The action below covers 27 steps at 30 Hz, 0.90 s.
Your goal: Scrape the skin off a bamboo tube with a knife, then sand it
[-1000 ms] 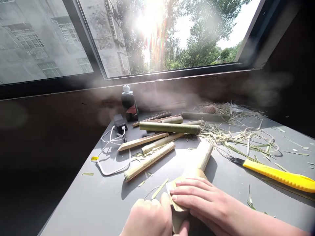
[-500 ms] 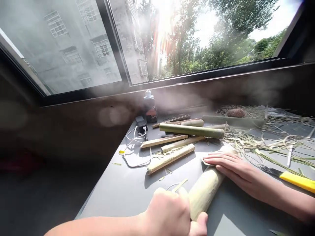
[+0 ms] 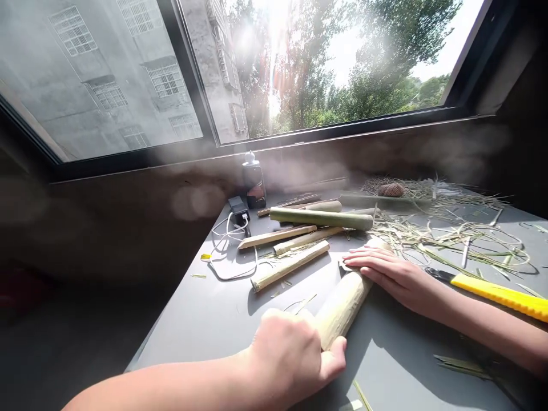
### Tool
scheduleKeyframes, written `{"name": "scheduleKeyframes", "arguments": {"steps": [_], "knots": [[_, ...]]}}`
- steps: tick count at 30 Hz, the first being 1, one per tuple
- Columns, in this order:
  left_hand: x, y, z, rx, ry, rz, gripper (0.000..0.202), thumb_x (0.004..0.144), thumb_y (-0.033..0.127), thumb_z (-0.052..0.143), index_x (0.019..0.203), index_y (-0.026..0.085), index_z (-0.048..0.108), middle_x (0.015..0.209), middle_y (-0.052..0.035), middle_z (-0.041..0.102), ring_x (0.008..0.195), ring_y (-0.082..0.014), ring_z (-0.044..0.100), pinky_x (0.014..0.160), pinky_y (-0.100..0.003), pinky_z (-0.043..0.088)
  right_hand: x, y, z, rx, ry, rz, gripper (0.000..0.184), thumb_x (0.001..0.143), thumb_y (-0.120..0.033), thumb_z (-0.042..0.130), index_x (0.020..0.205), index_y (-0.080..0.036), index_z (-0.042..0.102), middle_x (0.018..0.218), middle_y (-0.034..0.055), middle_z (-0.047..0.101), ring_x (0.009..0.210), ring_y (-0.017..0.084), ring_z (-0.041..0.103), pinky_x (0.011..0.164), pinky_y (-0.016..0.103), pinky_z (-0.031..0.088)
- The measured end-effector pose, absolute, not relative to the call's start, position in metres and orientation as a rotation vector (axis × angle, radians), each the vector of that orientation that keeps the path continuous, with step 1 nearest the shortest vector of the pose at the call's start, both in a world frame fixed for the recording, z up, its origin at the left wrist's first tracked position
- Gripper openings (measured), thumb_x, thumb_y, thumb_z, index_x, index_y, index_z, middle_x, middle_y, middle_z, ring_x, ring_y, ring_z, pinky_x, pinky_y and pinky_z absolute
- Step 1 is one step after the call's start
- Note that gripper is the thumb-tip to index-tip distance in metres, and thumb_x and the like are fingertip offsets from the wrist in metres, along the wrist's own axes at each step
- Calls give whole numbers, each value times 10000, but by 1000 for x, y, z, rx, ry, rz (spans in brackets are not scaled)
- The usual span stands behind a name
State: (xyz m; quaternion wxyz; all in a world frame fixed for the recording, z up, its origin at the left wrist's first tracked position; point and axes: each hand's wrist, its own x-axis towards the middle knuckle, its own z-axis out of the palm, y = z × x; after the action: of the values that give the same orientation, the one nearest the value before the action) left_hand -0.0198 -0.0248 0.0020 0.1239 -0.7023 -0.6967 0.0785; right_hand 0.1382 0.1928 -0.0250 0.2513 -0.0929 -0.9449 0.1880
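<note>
A pale, peeled bamboo tube [image 3: 345,305] lies slantwise on the table. Its near end is gripped in my left hand [image 3: 295,348], a fist with the thumb along the right side. Farther up the tube, my right hand [image 3: 383,271] curves over the top, fingers together, pressing a piece of sandpaper [image 3: 347,266] against the bamboo. Only the sheet's left edge shows; the rest is hidden under the fingers. Beyond the hands lie a green bamboo piece [image 3: 321,218] and a pale bamboo stick [image 3: 291,266], among several other cut lengths.
To the right rests a yellow-handled tool [image 3: 499,292], near a heap of bamboo shavings [image 3: 449,237] and a ball of brown twine [image 3: 390,190]. A black charger [image 3: 238,209] with a white cable and a dark bottle [image 3: 255,185] stand by the table's left edge, below the window.
The whole view has shifted, so things appear farther left and slightly higher. Both hands keep about the same places on the bamboo tube, and more of the yellow handle shows.
</note>
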Motion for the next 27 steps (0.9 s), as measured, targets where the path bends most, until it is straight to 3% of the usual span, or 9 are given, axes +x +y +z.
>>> {"name": "scheduleKeyframes", "arguments": {"steps": [4, 7, 9, 13, 18, 22, 27], "knots": [[-18, -26, 4, -2060, -2076, 279, 461, 926, 476, 537, 618, 144, 627, 513, -47, 554, 431, -203, 558, 408, -296, 298, 147, 203, -27, -229, -2579, 536, 334, 980, -334, 473, 1257, -250, 639, 1311, 99, 651, 1279, 254, 553, 1161, 463, 363], [-14, -23, 14, -2075, -2184, 368, 527, 960, 516, 468, 629, 145, 642, 539, -66, 584, 464, -231, 594, 400, -298, 304, 156, 207, -30, -98, -2614, 481, 483, 924, -299, 541, 1407, -302, 518, 1431, 69, 564, 1385, 262, 442, 1229, 476, 215], [-14, -21, 19, -2084, -2222, 399, 546, 972, 536, 434, 655, 147, 648, 567, -69, 602, 488, -241, 613, 404, -298, 315, 161, 216, -31, -55, -2638, 396, 566, 889, -227, 523, 1445, -324, 474, 1467, 53, 528, 1413, 262, 401, 1238, 473, 178], [-15, -21, 17, -2107, -2158, 354, 444, 946, 502, 492, 711, 150, 629, 579, -48, 592, 462, -228, 585, 385, -295, 305, 166, 234, -34, -123, -2665, 353, 539, 878, -159, 479, 1394, -305, 532, 1428, 61, 563, 1397, 245, 423, 1200, 422, 294], [-18, -21, 11, -2104, -2096, 305, 437, 929, 517, 501, 717, 149, 601, 583, -51, 576, 433, -232, 563, 377, -289, 336, 163, 239, -37, -216, -2635, 439, 410, 938, -260, 434, 1316, -245, 593, 1377, 110, 597, 1367, 270, 457, 1183, 469, 326], [-18, -20, 12, -2113, -2107, 344, 465, 954, 527, 452, 734, 148, 608, 594, -59, 582, 456, -256, 587, 399, -318, 382, 161, 235, -36, -239, -2653, 393, 385, 960, -305, 437, 1313, -249, 579, 1359, 96, 606, 1349, 262, 478, 1139, 504, 389], [-18, -19, 14, -2129, -2157, 404, 462, 964, 529, 420, 763, 160, 613, 628, -53, 599, 480, -258, 602, 398, -332, 379, 158, 237, -40, -348, -2607, 305, 371, 983, -345, 440, 1319, -246, 560, 1391, 85, 587, 1342, 250, 493, 1142, 508, 388]]}}
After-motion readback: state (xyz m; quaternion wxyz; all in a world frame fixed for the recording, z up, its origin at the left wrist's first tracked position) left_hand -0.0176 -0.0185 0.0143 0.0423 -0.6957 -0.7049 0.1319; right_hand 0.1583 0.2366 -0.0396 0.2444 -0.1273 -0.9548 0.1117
